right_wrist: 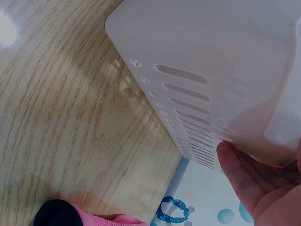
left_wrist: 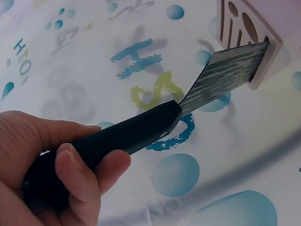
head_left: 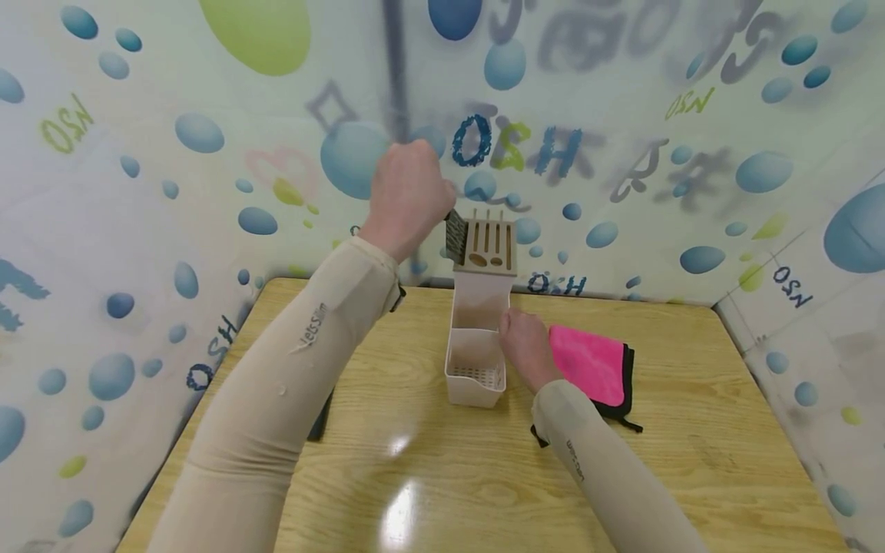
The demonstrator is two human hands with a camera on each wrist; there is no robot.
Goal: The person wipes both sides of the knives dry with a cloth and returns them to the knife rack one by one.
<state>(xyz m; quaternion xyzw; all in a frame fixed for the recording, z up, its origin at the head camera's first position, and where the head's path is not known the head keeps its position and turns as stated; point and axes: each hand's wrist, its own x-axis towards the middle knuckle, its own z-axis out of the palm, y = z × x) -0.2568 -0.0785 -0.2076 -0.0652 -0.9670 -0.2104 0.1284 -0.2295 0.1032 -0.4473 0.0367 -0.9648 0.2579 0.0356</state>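
Knife [left_wrist: 162, 115], with a dark handle and a broad, streaked grey blade, is above the far part of the surface [head_left: 387, 369], its blade end in the leftmost slot of the pale holder [head_left: 482, 289]. The left hand [head_left: 409, 192] grips the handle; the right hand [head_left: 529, 349] holds the holder's right side. The holder's near compartment [head_left: 477, 394] shows a perforated floor.

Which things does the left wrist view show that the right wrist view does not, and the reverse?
Only the left wrist view shows the left hand gripping a dark-handled knife, its blade reaching the slotted top of the pale holder.

Only the right wrist view shows the right hand against the holder's vented side, the wooden table and some pink cloth.

Both show part of the holder and the patterned wall.
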